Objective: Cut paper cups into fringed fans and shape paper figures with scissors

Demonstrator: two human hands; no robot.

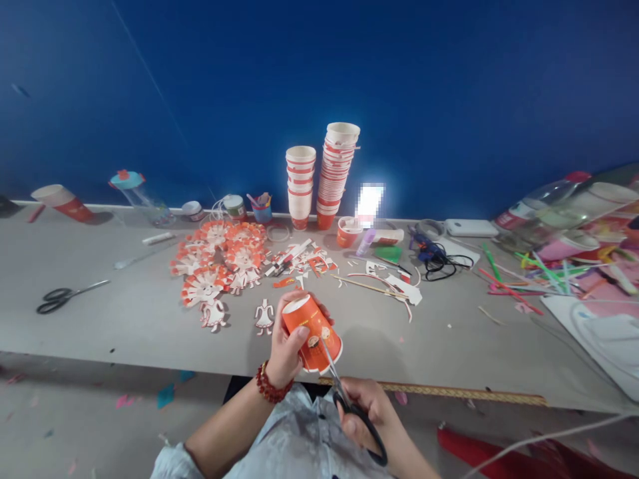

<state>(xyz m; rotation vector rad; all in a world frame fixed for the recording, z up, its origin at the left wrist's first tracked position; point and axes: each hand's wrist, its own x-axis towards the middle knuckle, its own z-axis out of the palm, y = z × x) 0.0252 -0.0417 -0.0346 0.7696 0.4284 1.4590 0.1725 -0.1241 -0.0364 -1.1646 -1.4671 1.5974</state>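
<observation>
My left hand [288, 349] is wrapped around an orange paper cup [307, 327], which tilts with its wide rim toward me. In my right hand [364, 409] are scissors [335, 379] with black handles. Their blades lie against the cup's side near the rim; whether they bite into the paper I cannot tell. Just left of the cup, a small white paper doll cutout [264, 317] lies on the table. Beyond it spreads a pile of orange-fringed paper dolls [214, 256] with drawn faces.
Two tall stacks of paper cups [301, 179] stand by the blue wall. Paper scraps [304, 259] cover the middle of the table [164, 346]. A second pair of scissors [70, 293] lies at left. On the right are a glue gun [430, 249], plastic bottles [539, 206] and coloured straws [514, 289].
</observation>
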